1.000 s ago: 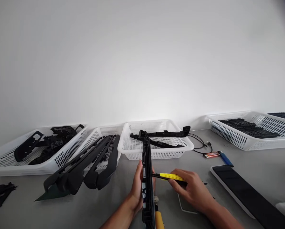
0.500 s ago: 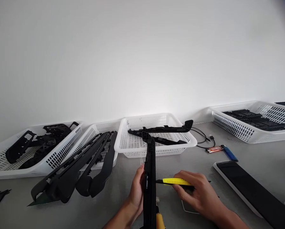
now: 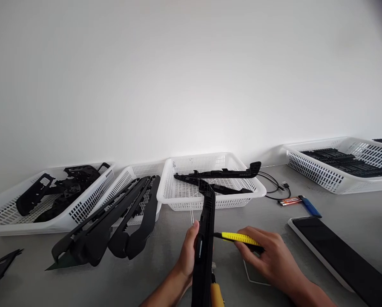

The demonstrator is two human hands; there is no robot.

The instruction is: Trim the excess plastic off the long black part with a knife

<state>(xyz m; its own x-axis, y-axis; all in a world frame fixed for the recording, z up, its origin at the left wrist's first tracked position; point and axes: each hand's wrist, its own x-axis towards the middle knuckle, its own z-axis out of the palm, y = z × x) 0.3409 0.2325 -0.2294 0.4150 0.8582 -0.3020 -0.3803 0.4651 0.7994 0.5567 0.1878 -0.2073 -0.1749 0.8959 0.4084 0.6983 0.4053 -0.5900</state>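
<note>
My left hand [image 3: 188, 251] is closed around a long black plastic trim piece [image 3: 206, 221], which stands up in front of me with its bent end toward the middle basket. Its lower end runs out of the picture. In my right hand [image 3: 270, 256] is a yellow and black utility knife [image 3: 238, 238], gripped between thumb and fingers. The knife's dark tip points left and meets the right edge of the trim piece; whether it touches I cannot tell. A yellow-orange handle [image 3: 216, 295] shows beside the lower part of the trim, its other end hidden.
A white basket [image 3: 210, 204] with black strips stands behind my hands. To the left, another basket [image 3: 101, 168] holds black parts, and long black trims [image 3: 98, 238] lean over a third. At right are a cable [image 3: 275, 183], a lighter [image 3: 289, 201], a black-topped long object [image 3: 331, 247] and another basket [image 3: 331, 185].
The view has shifted slightly, so most things sit a little farther right. The trim piece leans a bit more, and the knife stays at its right edge.
</note>
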